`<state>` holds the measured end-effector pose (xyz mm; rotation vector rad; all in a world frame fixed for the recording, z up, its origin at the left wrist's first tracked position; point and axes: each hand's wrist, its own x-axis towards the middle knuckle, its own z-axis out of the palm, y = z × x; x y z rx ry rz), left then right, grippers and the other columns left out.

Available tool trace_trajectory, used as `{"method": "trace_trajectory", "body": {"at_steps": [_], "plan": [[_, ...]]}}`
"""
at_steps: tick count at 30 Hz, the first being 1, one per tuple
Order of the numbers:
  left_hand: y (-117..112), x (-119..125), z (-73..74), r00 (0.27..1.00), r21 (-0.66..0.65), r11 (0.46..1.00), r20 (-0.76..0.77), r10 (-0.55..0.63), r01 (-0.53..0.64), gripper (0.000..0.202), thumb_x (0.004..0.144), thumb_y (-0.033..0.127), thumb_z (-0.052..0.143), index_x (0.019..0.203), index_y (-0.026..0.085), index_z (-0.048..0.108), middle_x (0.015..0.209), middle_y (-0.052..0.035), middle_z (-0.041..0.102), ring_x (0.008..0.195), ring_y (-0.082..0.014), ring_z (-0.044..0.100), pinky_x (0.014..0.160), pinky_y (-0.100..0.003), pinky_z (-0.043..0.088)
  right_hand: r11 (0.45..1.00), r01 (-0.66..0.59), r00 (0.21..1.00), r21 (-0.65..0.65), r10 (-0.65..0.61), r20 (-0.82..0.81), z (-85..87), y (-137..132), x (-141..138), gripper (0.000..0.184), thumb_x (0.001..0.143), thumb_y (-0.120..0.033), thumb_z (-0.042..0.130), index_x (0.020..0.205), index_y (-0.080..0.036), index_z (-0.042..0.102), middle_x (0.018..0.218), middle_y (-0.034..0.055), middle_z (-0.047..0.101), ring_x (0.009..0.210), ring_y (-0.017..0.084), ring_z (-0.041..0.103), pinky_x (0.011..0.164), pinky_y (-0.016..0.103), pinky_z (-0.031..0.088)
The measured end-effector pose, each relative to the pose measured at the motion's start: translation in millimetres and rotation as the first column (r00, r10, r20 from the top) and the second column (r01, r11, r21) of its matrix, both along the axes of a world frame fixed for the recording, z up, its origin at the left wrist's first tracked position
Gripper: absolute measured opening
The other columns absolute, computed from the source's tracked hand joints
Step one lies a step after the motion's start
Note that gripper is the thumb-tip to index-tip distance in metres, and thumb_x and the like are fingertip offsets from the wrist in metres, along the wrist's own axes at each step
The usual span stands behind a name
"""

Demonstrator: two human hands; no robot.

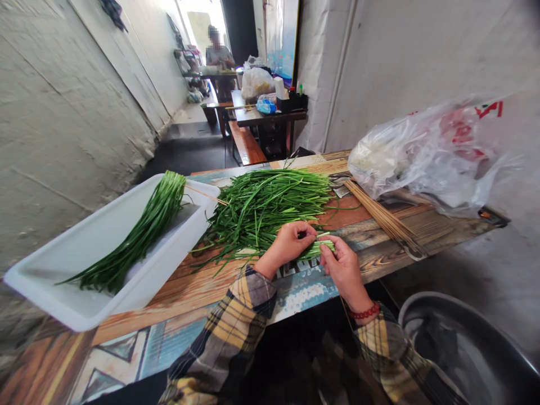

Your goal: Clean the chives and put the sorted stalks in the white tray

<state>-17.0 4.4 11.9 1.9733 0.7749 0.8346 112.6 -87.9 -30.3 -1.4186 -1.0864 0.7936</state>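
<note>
A large heap of green garlic chives (270,197) lies across the middle of the wooden-patterned table, pale stem ends to the right. At its near edge, my left hand (293,241) is closed around a small bunch, with thumb and forefinger pinched near the stems. My right hand (342,264) grips the pale cut ends of that bunch (324,243) between thumb and fingers. Both hands nearly meet just above the table. To the left, a white plastic tub (50,270) holds a neat bundle of chives (143,242), stems at the far end.
Thin wooden skewers (379,216) lie to the right, beside a clear plastic bag (422,157) with red print. A grey basin (464,349) stands below the table at right. One skewer (206,194) crosses the tub's rim. Farther back, a person (219,55) is at another table.
</note>
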Motion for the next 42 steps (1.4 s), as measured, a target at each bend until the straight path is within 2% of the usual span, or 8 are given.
{"method": "trace_trajectory", "body": {"at_steps": [6,18,34,40,42], "plan": [[-0.5,0.2,-0.9,1.0,0.018,1.0,-0.003,-0.018,0.018,0.011,0.076,0.015,0.058,0.07,0.012,0.067,0.071,-0.0027,0.067,0.067,-0.0114,0.058,0.065,-0.021,0.044,1.0,0.008,1.0,-0.001,-0.008,0.007,0.6,-0.4,-0.4,0.032,0.086,-0.044,0.053,0.102,-0.018,0.057,0.053,-0.0053,0.053,0.038,0.009,0.044,0.039,0.02,0.035],[0.1,-1.8,1.2,0.999,-0.048,0.998,0.016,-0.036,0.037,0.013,0.078,0.018,0.058,0.074,0.011,0.069,0.076,-0.0041,0.069,0.071,-0.0124,0.06,0.069,-0.022,0.046,1.0,-0.001,1.0,-0.004,0.001,-0.019,2.6,-1.0,-0.5,0.032,0.085,-0.043,0.054,0.105,-0.018,0.06,0.052,-0.0048,0.053,0.038,0.009,0.044,0.039,0.021,0.034],[0.3,-3.9,2.2,0.998,0.014,0.999,-0.034,-0.047,0.048,0.012,0.078,0.016,0.058,0.073,0.013,0.069,0.074,-0.0041,0.068,0.07,-0.0126,0.059,0.068,-0.023,0.045,1.0,-0.008,1.0,-0.02,0.008,-0.002,1.1,0.3,-0.4,0.03,0.084,-0.045,0.055,0.099,-0.018,0.06,0.051,-0.0051,0.053,0.037,0.009,0.044,0.039,0.021,0.033],[-0.6,-3.4,2.6,0.998,0.007,0.998,-0.038,-0.059,0.059,0.014,0.079,0.019,0.058,0.071,0.013,0.067,0.072,-0.0038,0.067,0.069,-0.0128,0.059,0.067,-0.023,0.044,1.0,0.005,0.999,0.003,-0.005,-0.039,3.6,-1.3,-1.6,0.044,0.084,-0.041,0.057,0.123,-0.02,0.048,0.055,-0.0054,0.054,0.038,0.009,0.043,0.038,0.022,0.034],[-0.8,-3.5,2.4,0.997,-0.001,0.998,-0.037,-0.068,0.068,0.014,0.079,0.019,0.057,0.073,0.012,0.067,0.073,-0.0039,0.067,0.069,-0.0125,0.058,0.067,-0.023,0.044,1.0,-0.011,0.999,0.012,0.011,-0.037,5.4,-2.2,-2.1,0.045,0.085,-0.04,0.056,0.125,-0.021,0.048,0.055,-0.0053,0.053,0.038,0.01,0.042,0.039,0.022,0.034]]}}
